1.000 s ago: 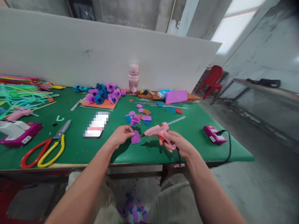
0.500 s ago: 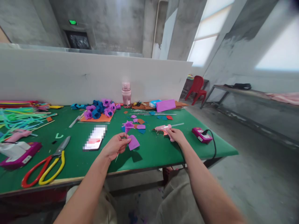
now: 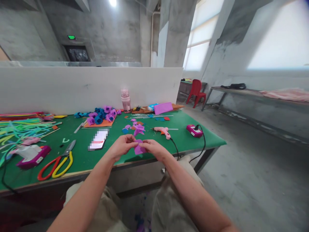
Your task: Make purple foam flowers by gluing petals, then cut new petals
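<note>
A purple paper piece (image 3: 139, 149) is held just above the front edge of the green table (image 3: 185, 145). Its left side is pinched by my left hand (image 3: 122, 146), while my right hand (image 3: 154, 149) grips its right side. Both hands are closed, thumbs on the paper; the fingers behind it are partly hidden. Right of them, a pink glue gun (image 3: 163, 130) lies on its side, its cord running off the front edge. Just beyond my hands sits a purple paper flower shape (image 3: 139, 129), with loose petal-shaped cutouts around it.
Red-and-yellow-handled scissors (image 3: 58, 163) and a phone (image 3: 98, 140) lie to the left. Purple and blue paper flowers (image 3: 102, 115) rest on an orange sheet at the back. A pink bottle (image 3: 125, 101) stands by the white partition. At right is a magenta power block (image 3: 194, 131).
My right hand has let go of the glue gun, leaving it on the table, and moved left onto the purple paper piece. My left hand still holds that piece. The view has shifted.
</note>
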A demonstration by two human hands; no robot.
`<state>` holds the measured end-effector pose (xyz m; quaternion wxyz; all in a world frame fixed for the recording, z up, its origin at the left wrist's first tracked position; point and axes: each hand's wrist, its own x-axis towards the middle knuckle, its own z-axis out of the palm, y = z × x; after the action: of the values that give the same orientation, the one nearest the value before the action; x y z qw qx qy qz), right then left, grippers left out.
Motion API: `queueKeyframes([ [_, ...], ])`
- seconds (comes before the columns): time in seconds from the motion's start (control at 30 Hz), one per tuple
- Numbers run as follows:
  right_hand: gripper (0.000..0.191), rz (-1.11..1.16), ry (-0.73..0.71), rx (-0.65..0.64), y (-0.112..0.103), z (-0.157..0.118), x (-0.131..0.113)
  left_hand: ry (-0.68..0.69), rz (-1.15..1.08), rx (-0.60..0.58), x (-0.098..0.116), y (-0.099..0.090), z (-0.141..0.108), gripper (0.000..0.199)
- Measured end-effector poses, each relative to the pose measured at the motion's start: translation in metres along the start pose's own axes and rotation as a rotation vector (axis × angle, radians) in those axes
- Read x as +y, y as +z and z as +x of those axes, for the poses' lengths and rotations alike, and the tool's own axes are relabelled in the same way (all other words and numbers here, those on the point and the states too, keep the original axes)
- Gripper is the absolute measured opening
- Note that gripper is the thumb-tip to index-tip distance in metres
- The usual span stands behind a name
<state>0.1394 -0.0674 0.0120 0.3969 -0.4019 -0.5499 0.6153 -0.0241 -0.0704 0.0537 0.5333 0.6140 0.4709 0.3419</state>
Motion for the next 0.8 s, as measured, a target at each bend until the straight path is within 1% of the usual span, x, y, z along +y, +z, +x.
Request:
queueKeyframes([
  [0.1, 0.018, 0.04, 0.018, 0.036, 0.004, -0.009, -0.001, 0.018, 0.05, -0.001, 0.007, 0.01, -0.011, 0.025],
  [0.2, 0.014, 0.094, 0.023, 0.038, 0.002, -0.016, -0.005, 0.042, 0.1, 0.068, 0.011, 0.017, -0.018, 0.022],
  [0.27, 0.014, 0.127, 0.003, 0.062, 0.001, -0.017, -0.004, 0.055, 0.128, 0.121, 0.009, 0.019, -0.021, 0.022],
  [0.33, 0.013, 0.157, -0.029, 0.118, 0.001, -0.015, 0.002, 0.055, 0.13, 0.168, 0.001, 0.021, -0.022, 0.025],
  [0.47, 0.014, 0.218, -0.086, 0.274, -0.001, 0.001, 0.019, 0.035, 0.058, 0.275, -0.022, 0.022, -0.021, 0.034],
  [0.57, 0.016, 0.227, -0.121, 0.362, -0.002, 0.013, 0.025, 0.073, 0.001, 0.289, -0.031, 0.022, -0.017, 0.03],
  [0.7, 0.017, 0.191, -0.152, 0.415, -0.005, 0.018, 0.025, 0.162, -0.126, 0.29, -0.033, 0.022, -0.013, 0.024],
  [0.8, 0.018, 0.16, -0.166, 0.429, -0.006, 0.017, 0.025, 0.176, -0.247, 0.279, -0.035, 0.022, -0.013, 0.028],
])
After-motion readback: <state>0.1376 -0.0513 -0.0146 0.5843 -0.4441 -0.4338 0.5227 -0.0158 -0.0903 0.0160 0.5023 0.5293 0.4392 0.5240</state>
